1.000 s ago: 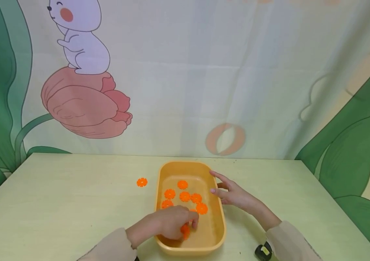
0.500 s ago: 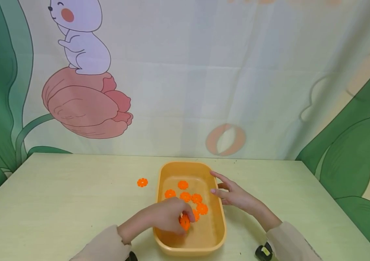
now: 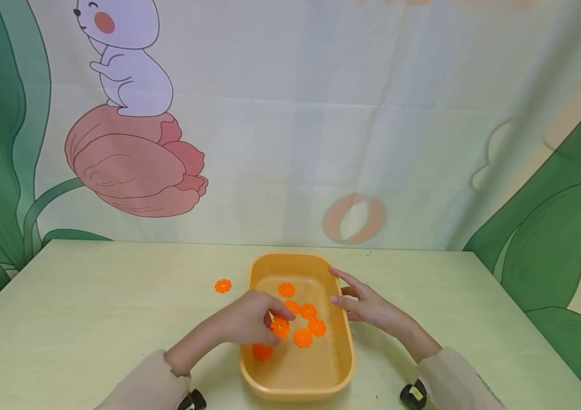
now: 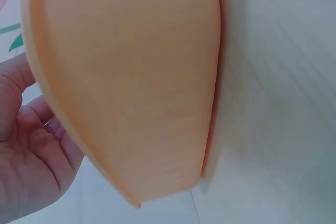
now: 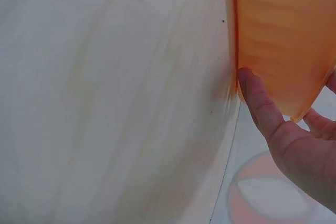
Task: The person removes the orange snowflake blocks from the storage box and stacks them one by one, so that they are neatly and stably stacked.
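Between the thumb and fingertips of my left hand [image 3: 254,319] is an orange notched flower-shaped disc [image 3: 280,327], held tilted above the floor of a yellow-orange plastic tub [image 3: 297,378]. Several like discs lie flat in the tub, among them one disc [image 3: 303,337] beside the hand and another disc [image 3: 262,351] below it. The hand hides part of the tub's left side. My right hand [image 3: 364,304] holds the tub's right wall, with thumb and index fingertip at the rim and other fingers outside. In the right wrist view, one finger [image 5: 260,100] lies along the outer wall.
One orange disc [image 3: 223,286] lies on the pale tabletop [image 3: 116,307], left of the tub. Behind the table hangs a printed curtain [image 3: 280,125] with a rabbit and flower. Black wrist devices sit at both sleeves.
My left hand has risen from the tub's near part and moved left and away from me with the disc. A disc shows below it. The right hand stays in place.
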Demonstrator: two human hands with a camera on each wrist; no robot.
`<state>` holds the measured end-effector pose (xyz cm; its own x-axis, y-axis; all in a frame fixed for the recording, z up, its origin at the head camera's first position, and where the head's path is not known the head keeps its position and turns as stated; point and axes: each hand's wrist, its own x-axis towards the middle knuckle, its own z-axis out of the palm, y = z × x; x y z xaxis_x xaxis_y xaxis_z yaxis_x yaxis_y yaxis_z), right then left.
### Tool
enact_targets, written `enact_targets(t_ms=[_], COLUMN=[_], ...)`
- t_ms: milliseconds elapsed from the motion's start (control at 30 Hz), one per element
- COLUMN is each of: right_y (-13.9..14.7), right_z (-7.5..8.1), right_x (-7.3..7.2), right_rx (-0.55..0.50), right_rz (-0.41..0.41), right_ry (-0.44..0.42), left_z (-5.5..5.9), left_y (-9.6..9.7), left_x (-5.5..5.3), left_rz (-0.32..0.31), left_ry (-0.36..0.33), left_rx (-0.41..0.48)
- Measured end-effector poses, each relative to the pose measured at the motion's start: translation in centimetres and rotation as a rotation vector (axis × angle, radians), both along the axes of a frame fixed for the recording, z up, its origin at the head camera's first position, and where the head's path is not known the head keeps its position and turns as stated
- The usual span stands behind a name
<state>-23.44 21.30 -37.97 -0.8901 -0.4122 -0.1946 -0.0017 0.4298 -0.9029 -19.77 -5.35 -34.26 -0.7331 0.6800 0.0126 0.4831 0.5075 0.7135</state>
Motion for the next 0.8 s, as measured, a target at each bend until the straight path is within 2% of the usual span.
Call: enact_targets(t_ms=[267, 800], right_y=[-0.1, 0.1], right_z=[-0.2, -0.1], right_x=[-0.2, -0.1], right_rx=[-0.016, -0.015], right_rz=[-0.005, 0.007], right_ry=[-0.009, 0.005], left_z=[0.0, 0.0], left_y=[-1.5, -4.8], left_x=[-0.6, -2.2], left_rz=[0.067, 0.197], left_ry=[0.028, -0.017], left_rx=[0.060, 0.168])
